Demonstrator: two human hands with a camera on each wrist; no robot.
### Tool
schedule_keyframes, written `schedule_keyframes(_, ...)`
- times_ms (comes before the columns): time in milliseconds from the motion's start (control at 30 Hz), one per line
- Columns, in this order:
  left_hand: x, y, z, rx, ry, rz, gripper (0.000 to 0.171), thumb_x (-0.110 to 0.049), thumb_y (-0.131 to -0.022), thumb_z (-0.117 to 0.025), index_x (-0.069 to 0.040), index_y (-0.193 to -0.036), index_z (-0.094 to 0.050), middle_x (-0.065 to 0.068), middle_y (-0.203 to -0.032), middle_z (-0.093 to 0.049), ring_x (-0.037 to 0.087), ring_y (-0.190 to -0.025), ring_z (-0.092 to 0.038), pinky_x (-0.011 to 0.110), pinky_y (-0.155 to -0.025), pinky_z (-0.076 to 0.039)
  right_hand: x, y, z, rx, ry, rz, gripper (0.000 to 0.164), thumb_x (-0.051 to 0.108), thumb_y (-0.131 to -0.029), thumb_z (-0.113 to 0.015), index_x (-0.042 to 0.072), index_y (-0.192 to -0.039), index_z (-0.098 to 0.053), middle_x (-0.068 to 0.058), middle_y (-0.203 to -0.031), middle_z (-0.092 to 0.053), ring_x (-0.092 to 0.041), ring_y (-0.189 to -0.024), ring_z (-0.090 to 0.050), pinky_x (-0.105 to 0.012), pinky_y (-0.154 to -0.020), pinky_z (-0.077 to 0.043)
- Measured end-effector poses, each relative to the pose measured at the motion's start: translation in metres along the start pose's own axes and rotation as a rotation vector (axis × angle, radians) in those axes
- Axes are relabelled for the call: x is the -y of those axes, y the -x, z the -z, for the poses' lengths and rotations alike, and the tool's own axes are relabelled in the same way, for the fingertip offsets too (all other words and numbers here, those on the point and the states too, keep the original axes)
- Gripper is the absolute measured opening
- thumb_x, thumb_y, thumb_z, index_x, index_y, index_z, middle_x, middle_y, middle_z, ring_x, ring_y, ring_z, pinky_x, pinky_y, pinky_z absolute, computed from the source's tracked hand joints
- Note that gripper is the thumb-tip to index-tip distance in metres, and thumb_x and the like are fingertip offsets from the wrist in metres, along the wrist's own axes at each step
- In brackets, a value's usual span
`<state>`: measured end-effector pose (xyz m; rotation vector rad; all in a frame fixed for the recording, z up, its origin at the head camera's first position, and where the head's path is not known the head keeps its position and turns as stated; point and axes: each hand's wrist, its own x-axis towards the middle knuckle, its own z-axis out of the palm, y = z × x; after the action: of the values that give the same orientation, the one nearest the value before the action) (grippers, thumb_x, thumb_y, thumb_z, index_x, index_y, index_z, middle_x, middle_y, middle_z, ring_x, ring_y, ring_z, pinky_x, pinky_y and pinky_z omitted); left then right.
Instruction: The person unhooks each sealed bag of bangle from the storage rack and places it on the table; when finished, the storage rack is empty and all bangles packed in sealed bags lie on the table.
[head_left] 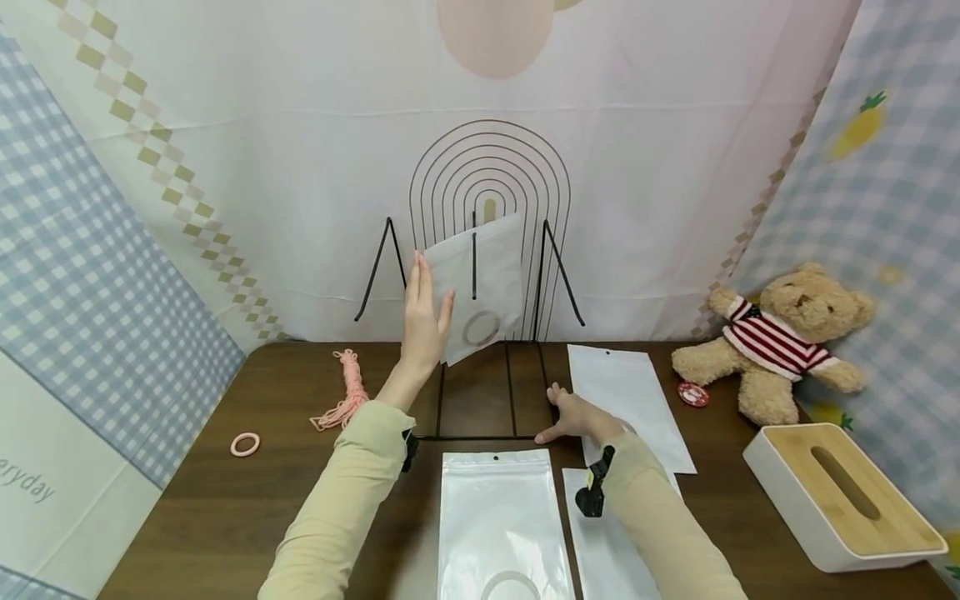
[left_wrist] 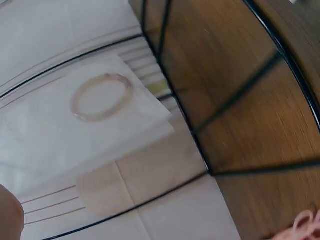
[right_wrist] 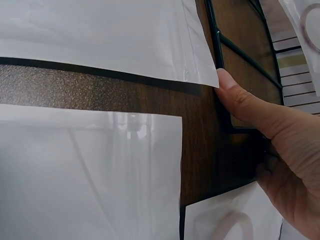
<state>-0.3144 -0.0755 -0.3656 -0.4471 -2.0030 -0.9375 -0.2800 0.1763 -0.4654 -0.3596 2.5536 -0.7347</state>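
Observation:
A white zip pouch (head_left: 487, 279) with a ring shape on its lower part hangs from the middle hook of a black wire stand (head_left: 476, 437). My left hand (head_left: 423, 321) is raised at the pouch's left edge, fingers straight up and thumb apart. Whether it touches the pouch cannot be told. My right hand (head_left: 577, 415) is low over the right side of the stand's base, thumb and fingers spread, holding nothing visible. In the right wrist view a fingertip is at the corner of a white pouch (right_wrist: 110, 35). Another pouch (head_left: 495, 508) lies in front of the stand.
More flat white pouches (head_left: 630, 387) lie on the right. Pink cord (head_left: 351, 392) and a pink ring (head_left: 245, 451) are on the left. A teddy bear (head_left: 780, 342), a red round badge (head_left: 693, 394) and a tissue box (head_left: 840, 492) occupy the right side. Curtains hang behind.

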Motion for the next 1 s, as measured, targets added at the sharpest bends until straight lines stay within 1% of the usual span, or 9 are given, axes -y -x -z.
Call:
schedule_keyframes(133,-0.002,-0.011,-0.001,-0.119,0.228,0.167,0.052,-0.014,-0.089,-0.058,0.008,-0.133,-0.039,0.025,-0.135,-0.044,0.032,-0.126,-0.044,0.033,-0.106,-0.036,0.000,0.000,0.000,0.003,-0.005,0.007,0.101,0.029,-0.073,-0.075,-0.009,-0.142,-0.013,-0.026,-0.150,-0.003,-0.040,-0.139,-0.004,-0.051,-0.113,-0.013)
schedule_keyframes(233,0.000,-0.026,0.000,-0.245,0.352,0.282,0.037,-0.014,-0.083,-0.065,0.008,-0.111,-0.055,0.023,-0.108,-0.061,0.025,-0.099,-0.062,0.022,-0.087,-0.049,0.000,-0.002,0.000,0.002,-0.008,0.014,0.101,0.029,-0.073,-0.076,-0.009,-0.142,-0.013,-0.026,-0.150,-0.003,-0.040,-0.140,-0.003,-0.050,-0.113,-0.012)
schedule_keyframes(367,0.003,-0.040,0.000,-0.309,0.394,0.367,0.027,-0.014,-0.080,-0.069,0.009,-0.091,-0.062,0.023,-0.085,-0.065,0.011,-0.071,-0.060,0.013,-0.066,-0.048,-0.001,-0.003,0.000,-0.004,-0.002,0.014,0.102,0.030,-0.072,-0.076,-0.009,-0.142,-0.013,-0.026,-0.150,-0.003,-0.040,-0.140,-0.004,-0.051,-0.113,-0.012)
schedule_keyframes(467,0.003,-0.043,0.000,-0.295,0.380,0.388,0.026,-0.013,-0.080,-0.069,0.010,-0.089,-0.064,0.024,-0.083,-0.066,0.008,-0.068,-0.057,0.009,-0.063,-0.045,-0.002,-0.002,0.001,-0.007,0.000,0.012,0.102,0.030,-0.072,-0.076,-0.009,-0.142,-0.013,-0.026,-0.150,-0.002,-0.040,-0.140,-0.003,-0.051,-0.113,-0.011)
schedule_keyframes(633,0.003,-0.042,-0.002,-0.229,0.328,0.380,0.025,-0.015,-0.085,-0.064,0.009,-0.090,-0.063,0.023,-0.088,-0.069,0.023,-0.076,-0.067,0.011,-0.066,-0.048,-0.003,-0.001,0.003,-0.014,-0.007,0.013,0.101,0.029,-0.073,-0.075,-0.010,-0.142,-0.012,-0.026,-0.150,-0.002,-0.040,-0.140,-0.003,-0.051,-0.113,-0.011)
schedule_keyframes(700,0.002,-0.040,-0.002,-0.225,0.350,0.377,0.022,-0.012,-0.085,-0.063,0.010,-0.089,-0.063,0.023,-0.090,-0.069,0.026,-0.082,-0.068,0.012,-0.069,-0.050,-0.003,0.000,0.003,-0.012,-0.009,0.016,0.101,0.029,-0.073,-0.075,-0.010,-0.142,-0.012,-0.026,-0.150,-0.002,-0.040,-0.140,-0.003,-0.051,-0.113,-0.012)
schedule_keyframes(833,0.000,-0.034,0.002,-0.280,0.416,0.371,0.020,-0.008,-0.080,-0.068,0.010,-0.086,-0.067,0.022,-0.089,-0.067,0.015,-0.077,-0.067,0.011,-0.068,-0.049,-0.004,0.000,0.000,-0.003,-0.005,0.023,0.101,0.029,-0.074,-0.075,-0.009,-0.142,-0.012,-0.026,-0.150,-0.002,-0.040,-0.140,-0.003,-0.051,-0.113,-0.012)
schedule_keyframes(900,-0.003,-0.030,0.005,-0.312,0.452,0.367,0.019,-0.007,-0.077,-0.071,0.010,-0.085,-0.069,0.024,-0.085,-0.064,0.005,-0.069,-0.061,0.009,-0.065,-0.047,-0.004,-0.001,0.000,-0.003,-0.004,0.020,0.101,0.030,-0.074,-0.075,-0.009,-0.142,-0.012,-0.026,-0.150,-0.003,-0.040,-0.140,-0.004,-0.051,-0.113,-0.012)
schedule_keyframes(1000,-0.012,-0.025,0.014,-0.316,0.471,0.375,0.020,-0.006,-0.075,-0.072,0.010,-0.086,-0.069,0.028,-0.081,-0.062,-0.004,-0.062,-0.053,0.008,-0.059,-0.044,-0.004,-0.002,0.000,-0.009,-0.001,0.010,0.101,0.030,-0.073,-0.075,-0.008,-0.142,-0.013,-0.025,-0.151,-0.003,-0.039,-0.140,-0.004,-0.050,-0.113,-0.012)
